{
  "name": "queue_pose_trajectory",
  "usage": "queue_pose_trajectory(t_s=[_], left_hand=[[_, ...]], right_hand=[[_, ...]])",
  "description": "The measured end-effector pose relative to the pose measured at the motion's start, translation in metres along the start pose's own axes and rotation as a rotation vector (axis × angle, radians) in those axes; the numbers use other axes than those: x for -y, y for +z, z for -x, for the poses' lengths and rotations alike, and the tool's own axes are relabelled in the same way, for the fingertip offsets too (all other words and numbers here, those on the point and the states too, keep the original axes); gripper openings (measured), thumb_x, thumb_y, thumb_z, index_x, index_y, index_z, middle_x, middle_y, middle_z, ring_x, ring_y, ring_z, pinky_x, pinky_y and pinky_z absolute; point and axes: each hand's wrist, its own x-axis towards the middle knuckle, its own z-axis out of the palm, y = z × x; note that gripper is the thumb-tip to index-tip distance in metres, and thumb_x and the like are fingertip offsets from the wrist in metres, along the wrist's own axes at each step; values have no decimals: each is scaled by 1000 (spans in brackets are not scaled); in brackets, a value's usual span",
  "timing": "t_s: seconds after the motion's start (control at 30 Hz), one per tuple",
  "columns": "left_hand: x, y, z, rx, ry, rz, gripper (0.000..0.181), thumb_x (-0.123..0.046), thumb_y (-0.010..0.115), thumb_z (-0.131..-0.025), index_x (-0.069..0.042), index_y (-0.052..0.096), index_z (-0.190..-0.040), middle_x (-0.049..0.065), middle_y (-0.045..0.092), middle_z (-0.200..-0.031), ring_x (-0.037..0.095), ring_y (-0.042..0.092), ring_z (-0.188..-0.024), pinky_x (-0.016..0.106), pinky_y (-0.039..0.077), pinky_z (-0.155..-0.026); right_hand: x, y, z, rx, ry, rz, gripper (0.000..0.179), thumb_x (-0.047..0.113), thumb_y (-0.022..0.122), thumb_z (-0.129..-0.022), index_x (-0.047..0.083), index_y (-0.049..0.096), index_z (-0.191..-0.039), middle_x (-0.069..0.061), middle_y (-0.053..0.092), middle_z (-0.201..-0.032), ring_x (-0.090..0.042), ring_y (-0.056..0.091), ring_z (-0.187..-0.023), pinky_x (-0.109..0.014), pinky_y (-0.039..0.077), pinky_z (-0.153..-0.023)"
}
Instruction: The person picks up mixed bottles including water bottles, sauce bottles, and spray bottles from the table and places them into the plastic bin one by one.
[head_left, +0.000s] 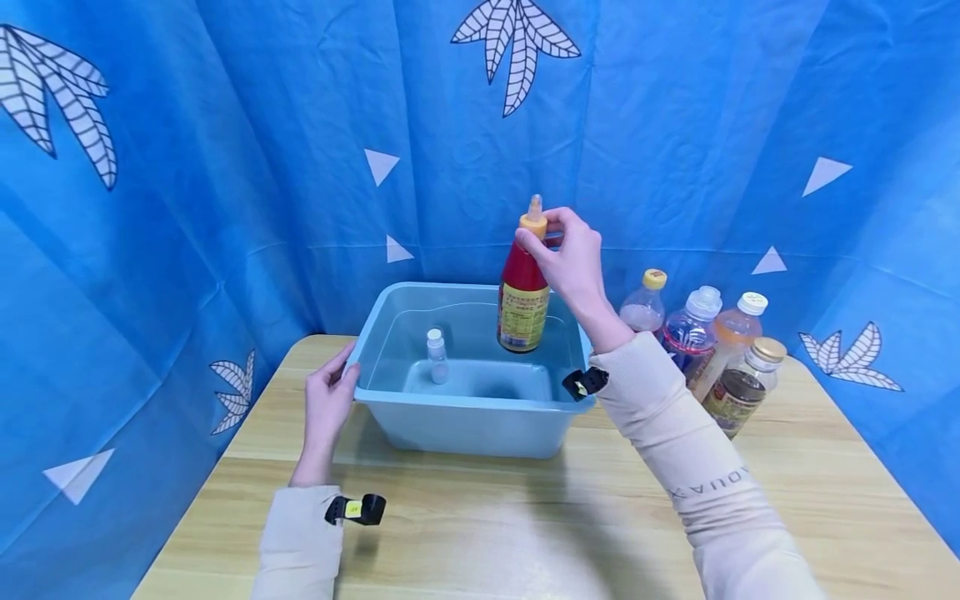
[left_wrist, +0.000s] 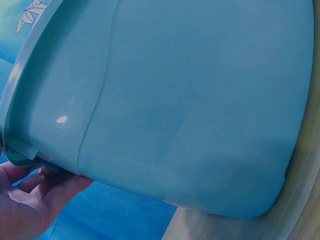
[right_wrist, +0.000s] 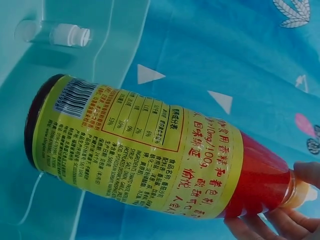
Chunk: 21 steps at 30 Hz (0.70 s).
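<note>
My right hand (head_left: 570,254) pinches a red sauce bottle (head_left: 523,292) by its yellow cap and neck. The bottle hangs nearly upright above the inside of a light blue plastic tub (head_left: 465,425), its nozzle pointing up. In the right wrist view the yellow printed label (right_wrist: 135,145) fills the middle. At the tub's left end my left hand (head_left: 332,396) grips the rim, thumb on the near side. The left wrist view shows its fingers (left_wrist: 65,190) under the rim against the outer wall. Inside the tub stands a small clear bottle (head_left: 437,357) with a white cap.
Right of the tub, several bottles stand together: one with a yellow cap (head_left: 643,304), a dark blue one (head_left: 688,329), an orange one (head_left: 727,342) and a dark-filled jar (head_left: 742,387). The wooden table (head_left: 450,525) backs onto a blue patterned curtain (head_left: 480,167).
</note>
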Motion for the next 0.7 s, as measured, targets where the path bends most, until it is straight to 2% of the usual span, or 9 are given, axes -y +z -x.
queue_pose_trajectory(t_s=[0.27, 0.5, 0.7], left_hand=[[0, 0, 1, -2, 19, 9, 36, -10, 49, -90, -3, 49, -125, 13, 51, -123, 22, 53, -106, 29, 42, -88], [0, -1, 1, 11, -6, 9, 37, -13, 49, -91, -5, 48, -127, 12, 50, -125, 21, 52, -106, 32, 42, -89], [-1, -1, 2, 17, -18, 17, 37, -14, 48, -91, -6, 48, -127, 13, 50, -125, 22, 52, -106, 34, 42, -89]], right_hand=[[-8, 18, -8, 33, 36, -25, 39, 31, 62, -83, 6, 51, -111, -9, 57, -108, -21, 58, -90, -34, 51, -73], [-17, 34, -14, 46, 55, 7, 37, 30, 62, -82, 4, 52, -107, -10, 58, -103, -22, 59, -89, -34, 51, -73], [-25, 45, -20, 74, 86, -8, 36, 31, 63, -82, 6, 53, -106, -9, 58, -102, -21, 58, -90, -33, 51, -74]])
